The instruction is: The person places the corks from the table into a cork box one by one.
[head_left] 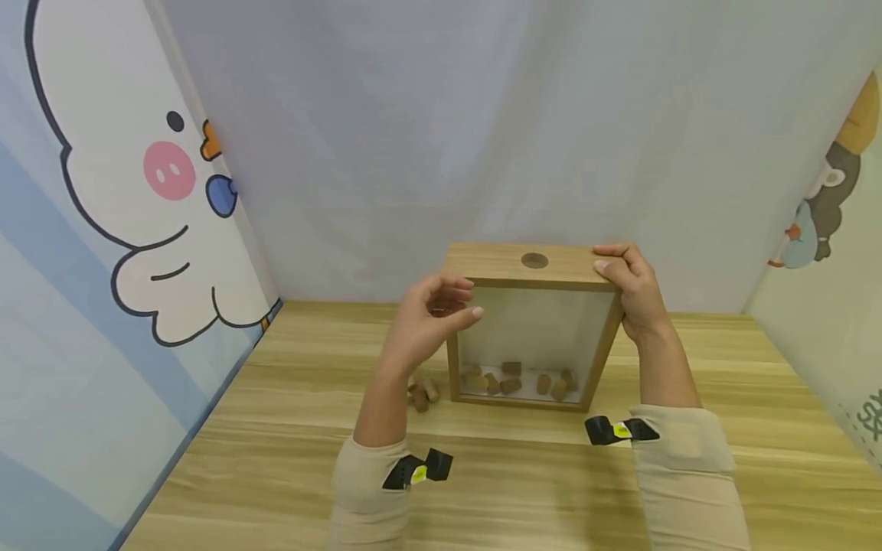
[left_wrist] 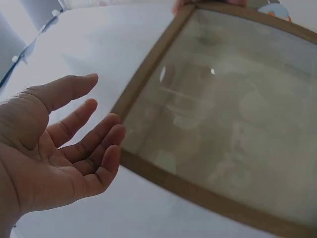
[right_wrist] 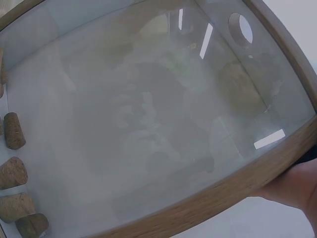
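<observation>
One box [head_left: 536,329] upright, hole [head_left: 534,261] uppermost

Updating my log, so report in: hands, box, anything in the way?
Right hand grips clear-fronted wooden box. Left hand empty beside it. Corks inside and left of box; round top hole uncovered.

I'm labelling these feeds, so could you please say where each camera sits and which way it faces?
Head: on the head, facing forward and down at the wooden box; left hand, right hand and sleeves show.
Left wrist: on that wrist, facing its palm and the box, right fingers beyond.
Right wrist: on that wrist, facing the box's pane; part of right hand shows.
Shared by head and right wrist: corks, round hole.
</observation>
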A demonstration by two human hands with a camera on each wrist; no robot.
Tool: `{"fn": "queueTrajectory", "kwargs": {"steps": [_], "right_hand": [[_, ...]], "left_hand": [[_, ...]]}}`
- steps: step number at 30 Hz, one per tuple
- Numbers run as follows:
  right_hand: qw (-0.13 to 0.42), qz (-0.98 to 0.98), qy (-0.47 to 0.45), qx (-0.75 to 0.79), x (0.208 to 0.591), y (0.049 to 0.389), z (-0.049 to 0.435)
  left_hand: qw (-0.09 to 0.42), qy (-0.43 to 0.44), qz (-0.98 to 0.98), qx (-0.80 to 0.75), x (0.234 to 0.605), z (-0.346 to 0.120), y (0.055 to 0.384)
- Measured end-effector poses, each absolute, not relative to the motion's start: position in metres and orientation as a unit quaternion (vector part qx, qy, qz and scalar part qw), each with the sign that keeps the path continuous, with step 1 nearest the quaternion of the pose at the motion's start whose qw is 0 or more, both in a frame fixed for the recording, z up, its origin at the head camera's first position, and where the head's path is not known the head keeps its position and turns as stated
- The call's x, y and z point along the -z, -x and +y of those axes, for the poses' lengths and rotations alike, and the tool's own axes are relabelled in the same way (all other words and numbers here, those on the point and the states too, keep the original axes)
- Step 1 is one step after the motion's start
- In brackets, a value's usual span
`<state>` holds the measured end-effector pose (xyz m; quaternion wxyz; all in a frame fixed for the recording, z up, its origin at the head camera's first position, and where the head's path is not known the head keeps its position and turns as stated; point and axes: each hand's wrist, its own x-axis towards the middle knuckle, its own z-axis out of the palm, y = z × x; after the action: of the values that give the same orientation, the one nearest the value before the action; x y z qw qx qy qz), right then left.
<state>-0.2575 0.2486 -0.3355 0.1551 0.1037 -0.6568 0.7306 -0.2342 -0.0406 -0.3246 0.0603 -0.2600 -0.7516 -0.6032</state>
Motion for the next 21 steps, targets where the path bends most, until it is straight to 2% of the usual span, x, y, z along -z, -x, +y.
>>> {"fn": "queueTrajectory", "kwargs": {"steps": [6,14,21], "right_hand": [[0.151,-0.657,-0.103,-0.731,0.336,0.257,0.247],[0.194,-0.642,-0.095,-0.736,0.339,0.259,0.246],[0.195,-0.633,-0.092,-0.744,0.340,0.259,0.247]], "left_hand": [[0.040,0.236,-0.767,0.595,0.347,-0.063,0.235],[0.007,0.203,-0.767,0.609,0.366,-0.082,0.238],[-0.005,0.163,-0.774,0.611,0.381,-0.103,0.240]]}}
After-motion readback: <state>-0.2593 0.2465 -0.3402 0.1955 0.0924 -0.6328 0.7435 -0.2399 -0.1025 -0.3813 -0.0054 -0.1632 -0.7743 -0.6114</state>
